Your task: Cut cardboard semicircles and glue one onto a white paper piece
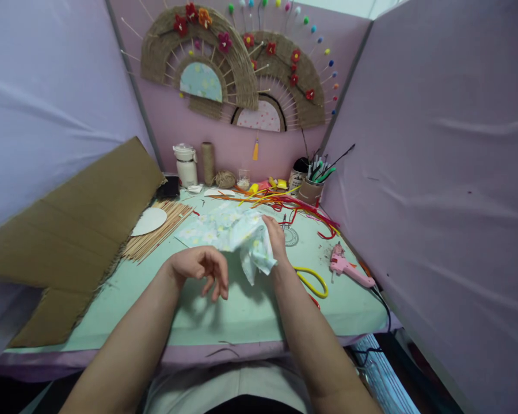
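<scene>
A light blue floral cloth [231, 230], crumpled on its right side, hangs partly over the mint table cover. My right hand [276, 236] grips its right end, with most of the fingers hidden behind the folds. Left of the cloth's hanging corner, my left hand [205, 269] is raised above the table, its fingers loosely curled and apart, holding nothing. Close to my right wrist lies a yellow-handled tool [313, 282], its other end hidden by the arm.
Brown cardboard [69, 230] leans on the left beside thin wooden sticks [164, 233] and a white oval [150, 221]. A pink glue gun [349, 267] lies right. Coloured pipe cleaners [280, 199], a twine ball [224, 179] and a tool-filled can [311, 190] stand behind.
</scene>
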Demonstrator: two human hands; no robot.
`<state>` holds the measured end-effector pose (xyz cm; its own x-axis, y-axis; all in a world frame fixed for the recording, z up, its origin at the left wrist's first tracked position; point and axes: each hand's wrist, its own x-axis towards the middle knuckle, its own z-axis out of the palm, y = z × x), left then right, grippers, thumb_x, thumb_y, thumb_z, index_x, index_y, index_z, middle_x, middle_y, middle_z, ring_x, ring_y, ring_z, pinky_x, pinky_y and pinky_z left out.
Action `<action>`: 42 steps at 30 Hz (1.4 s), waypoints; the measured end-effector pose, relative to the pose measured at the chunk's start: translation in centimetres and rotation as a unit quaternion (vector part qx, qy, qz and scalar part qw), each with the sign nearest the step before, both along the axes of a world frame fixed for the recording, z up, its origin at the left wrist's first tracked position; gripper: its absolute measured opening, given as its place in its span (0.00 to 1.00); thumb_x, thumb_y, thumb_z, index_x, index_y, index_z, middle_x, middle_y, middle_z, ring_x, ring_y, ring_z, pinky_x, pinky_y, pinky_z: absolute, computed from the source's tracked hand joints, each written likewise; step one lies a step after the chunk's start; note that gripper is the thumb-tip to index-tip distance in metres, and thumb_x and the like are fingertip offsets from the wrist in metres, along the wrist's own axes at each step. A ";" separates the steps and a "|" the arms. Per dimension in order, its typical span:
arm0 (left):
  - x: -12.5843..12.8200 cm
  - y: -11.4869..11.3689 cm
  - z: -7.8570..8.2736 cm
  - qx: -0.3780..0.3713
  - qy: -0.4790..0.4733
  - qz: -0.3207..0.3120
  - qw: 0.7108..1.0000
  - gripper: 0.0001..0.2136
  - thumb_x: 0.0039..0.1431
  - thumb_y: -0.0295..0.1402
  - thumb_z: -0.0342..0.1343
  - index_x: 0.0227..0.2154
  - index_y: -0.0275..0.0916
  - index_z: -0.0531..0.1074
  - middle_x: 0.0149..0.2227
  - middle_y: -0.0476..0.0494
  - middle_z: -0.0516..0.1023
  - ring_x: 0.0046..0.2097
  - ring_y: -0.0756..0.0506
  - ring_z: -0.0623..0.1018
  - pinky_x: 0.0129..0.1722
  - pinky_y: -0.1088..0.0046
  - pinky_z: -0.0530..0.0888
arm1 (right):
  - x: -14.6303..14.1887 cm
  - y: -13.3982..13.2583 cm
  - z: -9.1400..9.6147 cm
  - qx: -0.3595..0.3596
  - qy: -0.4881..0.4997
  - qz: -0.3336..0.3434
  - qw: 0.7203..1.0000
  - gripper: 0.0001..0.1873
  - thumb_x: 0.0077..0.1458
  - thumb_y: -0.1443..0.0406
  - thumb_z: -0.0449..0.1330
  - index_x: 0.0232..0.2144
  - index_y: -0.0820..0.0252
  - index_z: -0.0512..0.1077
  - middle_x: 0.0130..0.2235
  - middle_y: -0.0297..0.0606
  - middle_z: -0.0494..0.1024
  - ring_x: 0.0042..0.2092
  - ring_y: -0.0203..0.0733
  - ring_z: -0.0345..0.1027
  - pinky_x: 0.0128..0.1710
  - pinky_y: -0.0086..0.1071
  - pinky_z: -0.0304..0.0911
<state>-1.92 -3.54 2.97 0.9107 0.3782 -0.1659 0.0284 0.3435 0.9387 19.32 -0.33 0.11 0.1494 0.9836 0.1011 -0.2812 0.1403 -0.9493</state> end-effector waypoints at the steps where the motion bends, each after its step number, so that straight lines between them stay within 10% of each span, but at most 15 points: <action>1: -0.3 0.0 0.2 0.015 -0.010 0.021 1.000 0.23 0.32 0.45 0.74 0.28 0.31 0.80 0.28 0.24 0.81 0.23 0.38 0.79 0.15 0.73 0.69 | 0.1 -0.1 0.1 -0.008 0.001 0.005 1.000 0.18 0.47 0.49 0.59 0.31 0.55 0.67 0.30 0.32 0.76 0.34 0.40 0.70 0.36 0.33 0.65; 7: 0.6 2.0 1.8 0.131 -0.091 0.478 0.864 0.09 0.46 0.31 0.68 0.32 0.37 0.80 0.28 0.44 0.80 0.20 0.55 0.70 0.19 0.83 0.64 | -0.1 -0.9 1.3 -0.043 -0.008 0.085 0.995 0.16 0.38 0.55 0.68 0.27 0.58 0.72 0.25 0.29 0.75 0.29 0.37 0.67 0.33 0.30 0.63; 13: 2.2 3.7 2.6 0.250 0.065 0.323 0.911 0.18 0.40 0.19 0.64 0.37 0.41 0.81 0.26 0.50 0.79 0.21 0.52 0.69 0.20 0.79 0.62 | 0.1 -1.9 1.9 -0.056 -0.044 0.158 0.985 0.18 0.38 0.56 0.70 0.31 0.59 0.74 0.27 0.30 0.77 0.29 0.37 0.68 0.30 0.29 0.62; 17: 2.1 4.9 2.3 0.343 0.140 0.296 0.881 0.08 0.40 0.21 0.61 0.24 0.38 0.79 0.21 0.51 0.75 0.21 0.51 0.68 0.22 0.77 0.60 | 0.4 -2.1 2.1 -0.056 -0.036 0.160 0.985 0.17 0.39 0.58 0.69 0.32 0.59 0.74 0.29 0.31 0.78 0.30 0.37 0.69 0.31 0.29 0.63; 26: 0.1 8.2 6.8 0.552 0.169 0.425 0.698 0.07 0.44 0.22 0.55 0.26 0.40 0.73 0.23 0.49 0.70 0.30 0.45 0.69 0.34 0.73 0.63 | 0.7 -1.7 2.8 0.055 -0.138 0.068 0.987 0.15 0.42 0.66 0.64 0.37 0.58 0.72 0.39 0.35 0.78 0.42 0.42 0.71 0.42 0.32 0.65; 33: 0.4 6.6 15.8 0.782 0.312 0.293 0.452 0.06 0.54 0.27 0.50 0.28 0.35 0.71 0.31 0.44 0.69 0.46 0.39 0.72 0.51 0.60 0.65 | -1.0 -4.7 6.6 0.048 0.002 0.139 0.989 0.17 0.47 0.58 0.66 0.39 0.57 0.72 0.38 0.35 0.78 0.36 0.40 0.70 0.36 0.31 0.67; 36: 1.3 6.0 16.5 0.804 0.389 0.243 0.377 0.09 0.57 0.26 0.47 0.32 0.33 0.73 0.34 0.41 0.71 0.47 0.38 0.73 0.49 0.59 0.67 | -2.1 -6.6 5.7 -0.017 0.057 0.184 0.981 0.17 0.47 0.56 0.65 0.39 0.56 0.71 0.35 0.33 0.78 0.32 0.38 0.70 0.31 0.30 0.67; 42: 0.9 6.4 6.8 0.705 0.457 0.141 0.523 0.22 0.55 0.25 0.52 0.53 0.42 0.69 0.55 0.39 0.69 0.47 0.42 0.77 0.46 0.67 0.71 | 0.1 -9.2 -0.1 -0.130 -0.272 0.197 0.933 0.10 0.56 0.59 0.56 0.27 0.58 0.68 0.20 0.31 0.72 0.23 0.37 0.66 0.26 0.31 0.61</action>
